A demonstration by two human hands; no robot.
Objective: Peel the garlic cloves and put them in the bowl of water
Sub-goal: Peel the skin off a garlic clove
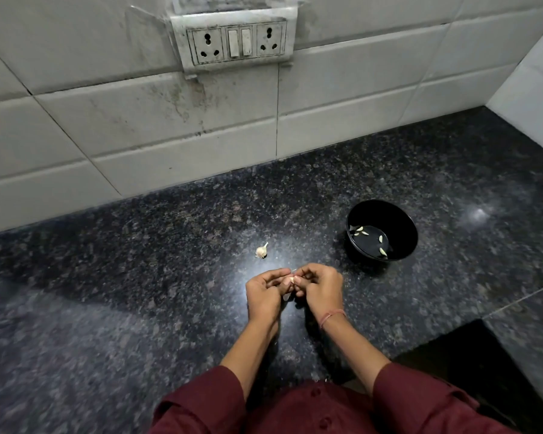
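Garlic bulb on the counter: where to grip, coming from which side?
Pinch the garlic bulb by its round body, from above. It lies on the counter with a thin stalk pointing back-right, likely too slim to hold.

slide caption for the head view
Left hand and right hand peel a garlic clove near the bowl

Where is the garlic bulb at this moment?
In the head view the garlic bulb lies on the counter, just beyond the left hand, which with the right hand pinches a clove; the bowl stands further to its right.
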